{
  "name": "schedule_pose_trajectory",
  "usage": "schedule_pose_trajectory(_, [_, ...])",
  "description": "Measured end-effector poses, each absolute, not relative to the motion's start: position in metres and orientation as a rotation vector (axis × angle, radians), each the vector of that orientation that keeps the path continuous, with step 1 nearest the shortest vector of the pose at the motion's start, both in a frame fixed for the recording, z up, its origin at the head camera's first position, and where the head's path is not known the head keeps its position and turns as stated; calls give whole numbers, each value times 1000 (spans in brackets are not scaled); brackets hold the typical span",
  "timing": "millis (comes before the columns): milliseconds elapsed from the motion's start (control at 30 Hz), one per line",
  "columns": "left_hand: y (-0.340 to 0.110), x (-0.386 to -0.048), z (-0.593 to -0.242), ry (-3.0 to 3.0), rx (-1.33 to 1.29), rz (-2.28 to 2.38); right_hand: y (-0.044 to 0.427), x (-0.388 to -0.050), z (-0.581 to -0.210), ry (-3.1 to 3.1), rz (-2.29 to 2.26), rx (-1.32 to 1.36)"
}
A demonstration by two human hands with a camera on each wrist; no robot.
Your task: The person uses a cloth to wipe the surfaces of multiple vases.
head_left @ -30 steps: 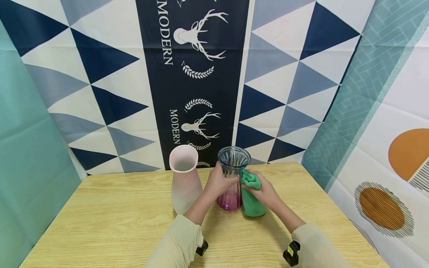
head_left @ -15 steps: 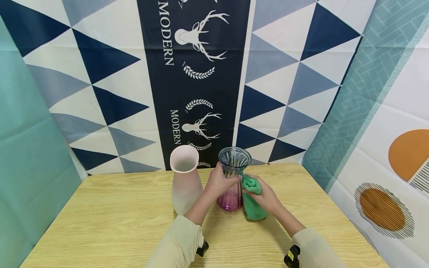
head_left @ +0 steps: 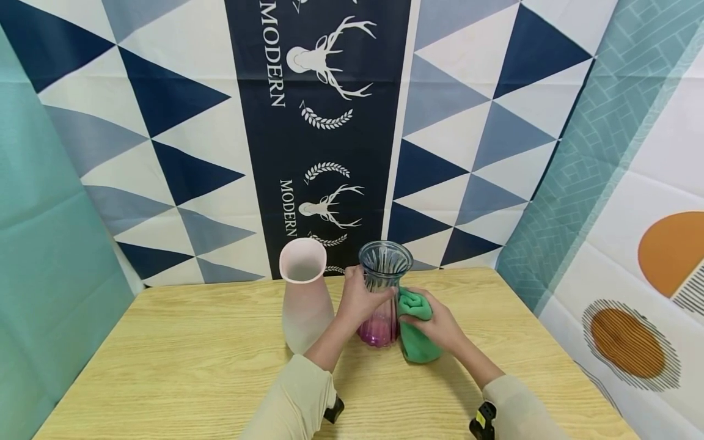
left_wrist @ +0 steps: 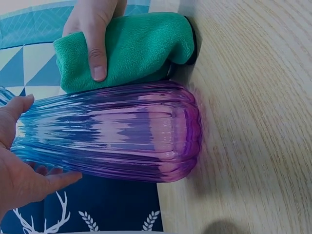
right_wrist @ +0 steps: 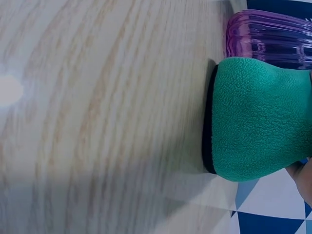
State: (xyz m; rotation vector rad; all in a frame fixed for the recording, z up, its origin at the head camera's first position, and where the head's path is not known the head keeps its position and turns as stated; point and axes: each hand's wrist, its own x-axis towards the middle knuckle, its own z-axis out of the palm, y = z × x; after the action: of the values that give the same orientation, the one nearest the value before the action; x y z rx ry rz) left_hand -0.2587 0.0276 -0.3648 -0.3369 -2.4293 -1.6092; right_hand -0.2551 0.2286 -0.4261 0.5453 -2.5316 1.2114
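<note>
A ribbed glass vase (head_left: 379, 318), blue at the top and fading to purple at its base, stands upright on the table. My left hand (head_left: 360, 300) grips it below the flared rim; in the left wrist view the thumb and fingers (left_wrist: 61, 181) lie on either side of the glass. Folded green cloth (head_left: 419, 337) is in my right hand (head_left: 440, 321), along the vase's right side. The thumb presses on the cloth in the left wrist view. The right wrist view shows the cloth's lower end beside the purple base, with most of that hand out of frame.
A pale pink and white vase (head_left: 305, 305) stands just left of my left forearm. The wooden table (head_left: 181, 354) reaches back to a patterned wall covering (head_left: 324, 140), and more hanging fabric closes in both sides.
My right hand and the green cloth have shifted slightly right and toward me along the vase. The left hand keeps its hold, and the glass vase stays in place.
</note>
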Motion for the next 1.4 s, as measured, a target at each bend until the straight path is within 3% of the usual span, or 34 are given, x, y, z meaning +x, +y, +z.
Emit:
schedule_pose_trajectory(633, [29, -261, -369, -2364, -324, -1672, 228, -264, -371, -2454, 1231, 466])
schedule_pose_trajectory(1400, [24, -258, -365, -2446, -352, -1624, 221, -270, -369, -2474, 1284, 526])
